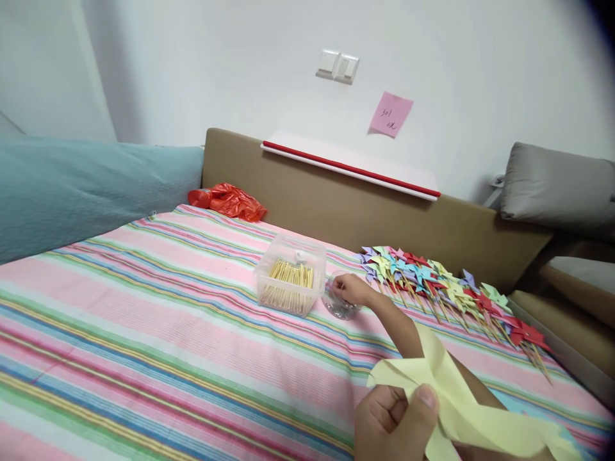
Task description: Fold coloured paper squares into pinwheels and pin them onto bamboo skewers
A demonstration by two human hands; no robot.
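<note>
In the head view, my left hand [396,426] pinches a pale yellow paper pinwheel [444,384] near its middle, thumb on top, close to the camera. The pinwheel's blades are folded in, and it covers part of my right forearm. Farther off, my right hand [353,289] is over a small clear container [341,310] of tiny dark, shiny pieces. Its fingertips are pressed together; whatever they hold is too small to tell. Just left of that hand stands a clear plastic box [291,306] of thin wooden sticks.
Several finished paper pinwheels [446,285] on sticks lie in a row at the right. A red plastic bag [230,202] rests at the back by the brown headboard [312,192]. Blue paper [521,406] shows under the yellow pinwheel. A striped sheet [168,333] covers the bed.
</note>
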